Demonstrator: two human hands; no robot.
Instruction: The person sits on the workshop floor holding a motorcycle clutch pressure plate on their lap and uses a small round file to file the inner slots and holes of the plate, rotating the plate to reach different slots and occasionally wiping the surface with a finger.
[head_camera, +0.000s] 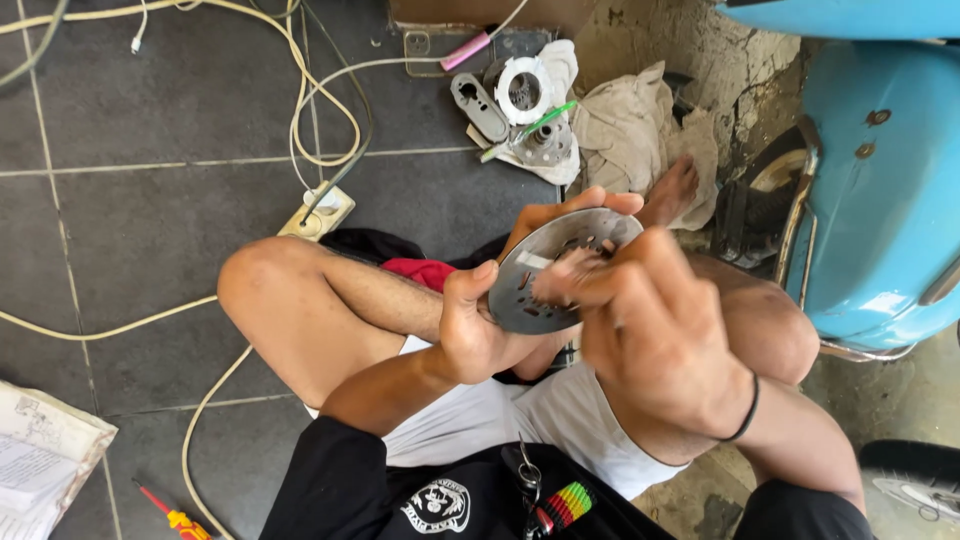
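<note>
I sit cross-legged on a dark tiled floor. My left hand (480, 325) grips a round grey metal disc (535, 270) with several slots and holes, holding it tilted above my lap. My right hand (650, 320) is over the disc's right side, fingers curled and blurred, rubbing or pressing something small and pale against its face. What the right fingers pinch is too blurred to name. A black band circles my right wrist.
Machine parts (525, 110) lie on a white cloth at the top, beside a beige rag (630, 125) and a pink tool (465, 50). A light blue scooter (880, 190) stands at right. Cream cables and a power strip (318, 212) cross the floor. Papers (40, 455) and a red screwdriver (175, 515) lie bottom left.
</note>
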